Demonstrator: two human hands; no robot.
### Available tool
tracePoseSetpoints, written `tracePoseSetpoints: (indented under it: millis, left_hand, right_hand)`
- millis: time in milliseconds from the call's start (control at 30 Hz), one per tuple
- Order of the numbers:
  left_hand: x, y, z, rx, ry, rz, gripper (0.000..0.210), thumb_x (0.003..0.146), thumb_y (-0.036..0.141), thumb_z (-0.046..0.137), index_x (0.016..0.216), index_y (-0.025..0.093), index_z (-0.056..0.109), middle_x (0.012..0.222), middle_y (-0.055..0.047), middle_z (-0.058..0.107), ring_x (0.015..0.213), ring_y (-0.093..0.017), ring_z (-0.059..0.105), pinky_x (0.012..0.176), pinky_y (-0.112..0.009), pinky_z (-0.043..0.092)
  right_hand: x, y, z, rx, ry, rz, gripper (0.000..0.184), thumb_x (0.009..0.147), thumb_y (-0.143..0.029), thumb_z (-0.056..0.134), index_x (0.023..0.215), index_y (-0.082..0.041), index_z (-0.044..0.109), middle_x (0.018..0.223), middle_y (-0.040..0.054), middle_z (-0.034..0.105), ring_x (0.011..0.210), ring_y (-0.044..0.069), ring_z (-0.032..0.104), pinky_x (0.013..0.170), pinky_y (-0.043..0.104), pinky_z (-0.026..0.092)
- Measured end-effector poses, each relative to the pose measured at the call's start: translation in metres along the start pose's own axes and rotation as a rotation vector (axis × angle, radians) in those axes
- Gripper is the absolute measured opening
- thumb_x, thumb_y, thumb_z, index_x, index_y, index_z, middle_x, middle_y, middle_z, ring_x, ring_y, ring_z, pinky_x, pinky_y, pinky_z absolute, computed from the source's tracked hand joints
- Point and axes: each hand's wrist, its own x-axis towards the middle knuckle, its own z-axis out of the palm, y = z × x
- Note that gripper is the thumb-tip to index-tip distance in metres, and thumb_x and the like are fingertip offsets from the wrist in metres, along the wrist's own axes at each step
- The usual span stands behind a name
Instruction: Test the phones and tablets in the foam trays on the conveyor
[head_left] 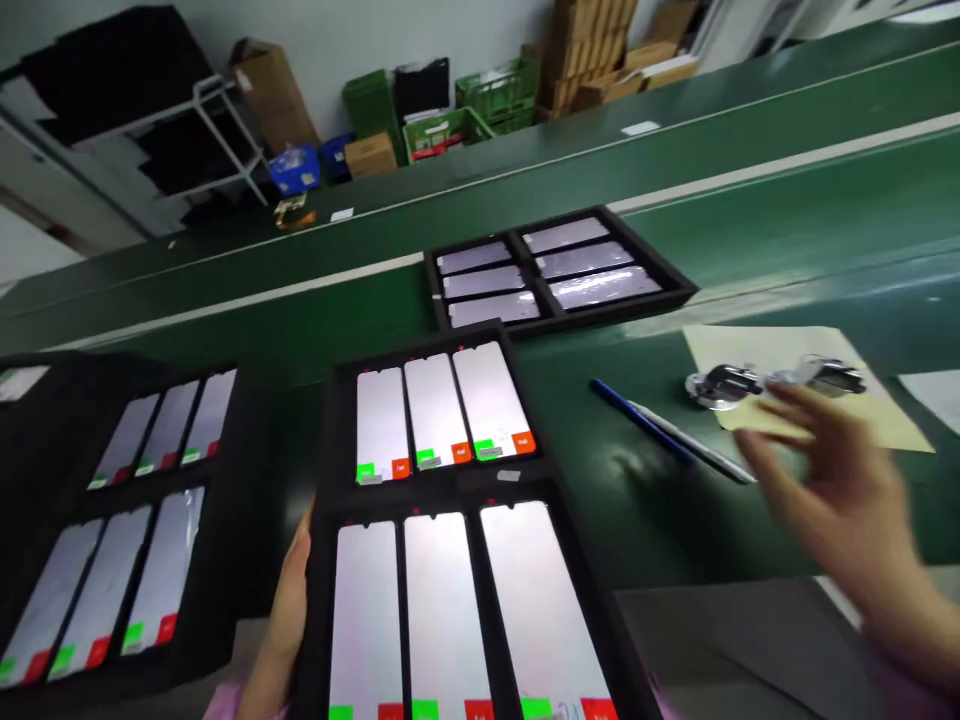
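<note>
Black tray of six glossy screens, left hand alongside.

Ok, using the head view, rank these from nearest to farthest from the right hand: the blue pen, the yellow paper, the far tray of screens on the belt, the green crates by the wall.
From the right hand:
1. Yellow paper, under the fingertips, right side.
2. Blue pen, just left of the hand on the green surface.
3. Far tray of screens, farther up the belt, centre.
4. Green crates, against the back wall.

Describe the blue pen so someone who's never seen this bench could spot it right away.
On the green workbench, look right of the black tray of lit white screens. The slim blue pen lies slantwise, just left of the yellowish paper sheet; it is the only blue stick-shaped thing there.
</note>
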Motion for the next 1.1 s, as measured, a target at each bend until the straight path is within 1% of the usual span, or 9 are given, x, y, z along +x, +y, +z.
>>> tracePoseSetpoints:
  millis: [67, 133, 267, 367, 467, 600, 833, 1000, 1100]
  left_hand:
    - [0.001, -0.003, 0.0, -0.034, 0.008, 0.017, 0.069, 0.089, 0.073, 0.07, 0.141, 0.028, 0.068, 0.154, -0.004, 0.063, 0.154, -0.033, 0.045, 0.132, -0.046, 0.035]
    - [0.0, -0.005, 0.003, -0.067, -0.038, 0.026, 0.072, 0.092, 0.071, 0.067, 0.149, 0.029, 0.062, 0.158, -0.004, 0.059, 0.156, -0.032, 0.044, 0.134, -0.047, 0.032]
    - [0.0, -0.009, 0.008, 0.02, -0.079, 0.211, 0.062, 0.105, 0.064, 0.05, 0.154, 0.026, 0.058, 0.159, -0.009, 0.058, 0.153, -0.031, 0.049, 0.132, -0.048, 0.035]
    - [0.003, -0.005, 0.004, 0.088, -0.03, 0.413, 0.054, 0.107, 0.056, 0.052, 0.153, 0.03, 0.057, 0.162, -0.006, 0.055, 0.153, -0.029, 0.049, 0.131, -0.047, 0.036]
    - [0.003, 0.012, 0.0, 0.291, -0.052, 0.672, 0.032, 0.097, 0.042, 0.074, 0.128, 0.034, 0.075, 0.148, -0.002, 0.065, 0.145, -0.027, 0.055, 0.129, -0.044, 0.036]
    - [0.0, 0.045, 0.022, 1.036, -0.396, 1.09, 0.017, 0.103, 0.025, 0.064, 0.112, 0.027, 0.078, 0.103, -0.002, 0.076, 0.103, -0.022, 0.07, 0.121, -0.055, 0.036]
    - [-0.012, 0.051, 0.077, 1.467, -0.456, 1.239, 0.037, 0.112, 0.03, 0.045, 0.127, 0.009, 0.072, 0.104, -0.012, 0.077, 0.096, -0.031, 0.071, 0.105, -0.068, 0.044]
    - [-0.019, 0.048, 0.069, 1.469, -0.451, 1.179, 0.039, 0.112, 0.034, 0.043, 0.12, 0.011, 0.074, 0.113, -0.015, 0.076, 0.102, -0.034, 0.07, 0.108, -0.074, 0.041]
    - [-0.017, 0.051, 0.046, 1.316, -0.423, 1.066, 0.04, 0.111, 0.038, 0.047, 0.138, 0.017, 0.067, 0.127, -0.013, 0.074, 0.116, -0.034, 0.068, 0.116, -0.067, 0.041]
  right_hand:
    - [-0.033, -0.025, 0.042, 0.17, -0.332, 0.038, 0.065, 0.1, -0.073, 0.055, 0.157, -0.044, 0.047, 0.157, 0.0065, 0.057, 0.141, 0.039, 0.058, 0.111, 0.062, 0.056]
    - [-0.06, -0.043, 0.082, 0.357, -0.57, 0.173, 0.072, 0.102, -0.078, 0.044, 0.164, -0.042, 0.037, 0.169, 0.0047, 0.043, 0.154, 0.035, 0.044, 0.123, 0.059, 0.046]
    - [-0.078, -0.063, 0.124, 0.472, -0.559, 0.319, 0.073, 0.106, -0.077, 0.027, 0.169, -0.041, 0.024, 0.178, -0.0015, 0.025, 0.164, 0.027, 0.024, 0.133, 0.051, 0.03]
    - [-0.069, -0.071, 0.121, 0.409, -0.514, 0.162, 0.065, 0.109, -0.068, 0.034, 0.169, -0.044, 0.023, 0.176, -0.001, 0.03, 0.161, 0.026, 0.032, 0.127, 0.049, 0.042]
    - [-0.057, -0.083, 0.107, 0.093, -0.431, -0.254, 0.036, 0.107, -0.046, 0.06, 0.141, -0.039, 0.063, 0.17, 0.0013, 0.039, 0.156, 0.031, 0.04, 0.122, 0.053, 0.045]
    - [-0.05, -0.098, 0.096, -0.361, -0.475, -0.646, 0.022, 0.106, -0.034, 0.062, 0.107, -0.021, 0.079, 0.156, 0.0159, 0.056, 0.142, 0.044, 0.049, 0.11, 0.067, 0.049]
    - [-0.042, -0.103, 0.101, -0.387, -0.534, -0.688, 0.025, 0.106, -0.035, 0.063, 0.102, -0.021, 0.084, 0.151, 0.0159, 0.06, 0.14, 0.046, 0.051, 0.106, 0.069, 0.05]
    - [-0.029, -0.106, 0.092, -0.339, -0.578, -0.654, 0.017, 0.103, -0.031, 0.068, 0.097, -0.028, 0.084, 0.148, 0.008, 0.065, 0.138, 0.041, 0.056, 0.107, 0.065, 0.052]
    - [-0.035, -0.094, 0.081, -0.143, -0.539, -0.416, 0.026, 0.103, -0.039, 0.068, 0.127, -0.035, 0.077, 0.16, 0.0037, 0.054, 0.146, 0.035, 0.051, 0.116, 0.058, 0.05]
